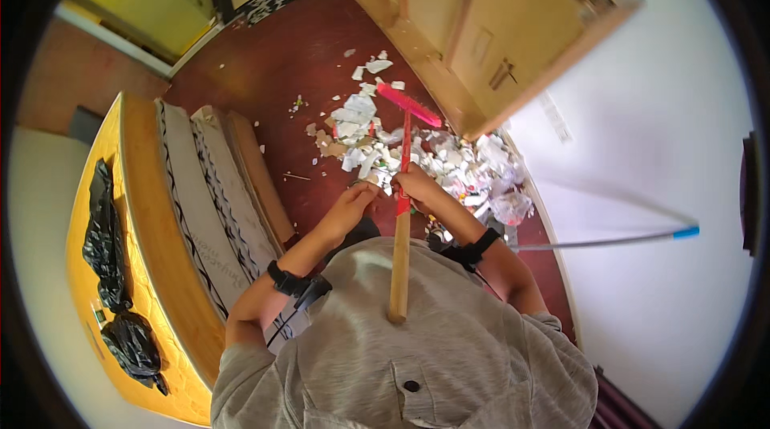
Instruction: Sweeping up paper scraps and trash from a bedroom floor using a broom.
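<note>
A broom (399, 261) stands upside-down before me: its pink-red head (409, 104) points away, and the end of its wooden handle lies against my shirt. My right hand (417, 186) is closed round the red part of the handle, below the head. Just left of the handle is my left hand (358, 200), its fingers curled together in a pinch; what they hold, if anything, is too small to make out. Beneath and beyond both hands, a heap of litter (449, 156) covers the dark red floor, with white paper scraps, torn pieces and clear plastic bags.
Mattresses (200, 188) stand on edge at my left, with black plastic bags (104, 236) on top. An open wooden door (513, 44) juts out at the far right. A grey pole (601, 244) with a blue tip lies towards the white wall (642, 148). A patterned mat (273, 0) is farther off.
</note>
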`<state>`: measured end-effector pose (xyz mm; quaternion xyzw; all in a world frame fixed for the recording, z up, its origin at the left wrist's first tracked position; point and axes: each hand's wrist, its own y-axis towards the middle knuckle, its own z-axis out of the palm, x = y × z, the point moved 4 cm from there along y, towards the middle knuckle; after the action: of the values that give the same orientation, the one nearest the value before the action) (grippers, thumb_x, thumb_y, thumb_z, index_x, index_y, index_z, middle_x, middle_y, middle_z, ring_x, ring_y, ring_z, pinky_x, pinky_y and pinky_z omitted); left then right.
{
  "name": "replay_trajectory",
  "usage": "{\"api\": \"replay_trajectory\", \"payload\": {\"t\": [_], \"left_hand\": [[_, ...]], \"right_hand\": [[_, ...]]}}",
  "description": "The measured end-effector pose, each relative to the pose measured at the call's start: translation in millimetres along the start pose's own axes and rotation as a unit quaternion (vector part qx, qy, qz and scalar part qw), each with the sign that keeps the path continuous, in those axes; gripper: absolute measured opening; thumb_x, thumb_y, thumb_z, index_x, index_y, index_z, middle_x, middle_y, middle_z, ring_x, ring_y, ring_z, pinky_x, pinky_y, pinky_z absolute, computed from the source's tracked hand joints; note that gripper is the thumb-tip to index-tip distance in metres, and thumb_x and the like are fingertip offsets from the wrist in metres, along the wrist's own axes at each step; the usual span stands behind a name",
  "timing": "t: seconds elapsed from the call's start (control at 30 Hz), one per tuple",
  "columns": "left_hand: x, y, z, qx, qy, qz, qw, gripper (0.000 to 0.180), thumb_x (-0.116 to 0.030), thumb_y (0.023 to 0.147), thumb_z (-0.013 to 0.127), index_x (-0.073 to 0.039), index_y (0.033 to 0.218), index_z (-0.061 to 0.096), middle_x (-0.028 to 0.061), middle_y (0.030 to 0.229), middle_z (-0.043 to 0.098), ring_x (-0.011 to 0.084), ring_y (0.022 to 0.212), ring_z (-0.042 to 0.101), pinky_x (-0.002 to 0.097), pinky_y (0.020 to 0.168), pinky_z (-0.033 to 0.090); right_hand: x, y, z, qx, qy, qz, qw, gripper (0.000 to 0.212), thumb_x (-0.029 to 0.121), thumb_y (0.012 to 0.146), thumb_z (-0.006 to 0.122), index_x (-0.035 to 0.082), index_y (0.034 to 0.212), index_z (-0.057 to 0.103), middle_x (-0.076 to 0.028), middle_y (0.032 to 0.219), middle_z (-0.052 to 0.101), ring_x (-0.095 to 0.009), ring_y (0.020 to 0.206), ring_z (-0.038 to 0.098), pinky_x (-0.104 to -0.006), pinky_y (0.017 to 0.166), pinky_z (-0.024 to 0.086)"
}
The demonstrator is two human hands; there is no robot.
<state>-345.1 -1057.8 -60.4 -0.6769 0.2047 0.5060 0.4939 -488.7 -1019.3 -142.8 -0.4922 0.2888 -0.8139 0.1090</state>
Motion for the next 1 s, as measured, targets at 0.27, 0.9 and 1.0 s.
{"api": "replay_trajectory", "payload": {"t": [0.27,0.9,1.0], "left_hand": [[55,17,-146,0.017,-0.347,-0.123,0.93,0.036,-0.037,0.093,0.035,-0.011,0.11,0.052,0.0016,0.094,0.054,0.015,0.086,0.054,0.0313,0.082,0.042],[91,-34,-266,-0.049,-0.586,-0.228,0.776,0.02,-0.026,0.085,0.048,-0.01,0.095,0.054,-0.0002,0.076,0.051,0.0159,0.079,0.052,0.0303,0.077,0.042],[77,-18,-260,-0.061,-0.512,-0.237,0.823,0.02,-0.027,0.085,0.048,-0.011,0.096,0.054,-0.0011,0.075,0.051,0.0154,0.077,0.051,0.0292,0.076,0.042]], "right_hand": [[28,180,161,0.062,-0.031,0.041,0.997,0.033,0.001,0.071,0.054,0.004,0.098,0.035,-0.007,0.064,0.051,-0.016,0.048,0.052,-0.0287,0.041,0.045],[-89,163,-126,-0.052,-0.738,0.214,0.638,0.049,0.039,0.093,0.027,0.002,0.089,0.06,-0.019,0.083,0.063,-0.034,0.08,0.062,-0.0463,0.069,0.048],[-93,78,-150,-0.04,-0.717,0.256,0.647,0.064,0.053,0.089,0.022,0.001,0.096,0.061,-0.022,0.095,0.061,-0.037,0.091,0.059,-0.0476,0.079,0.045]]}}
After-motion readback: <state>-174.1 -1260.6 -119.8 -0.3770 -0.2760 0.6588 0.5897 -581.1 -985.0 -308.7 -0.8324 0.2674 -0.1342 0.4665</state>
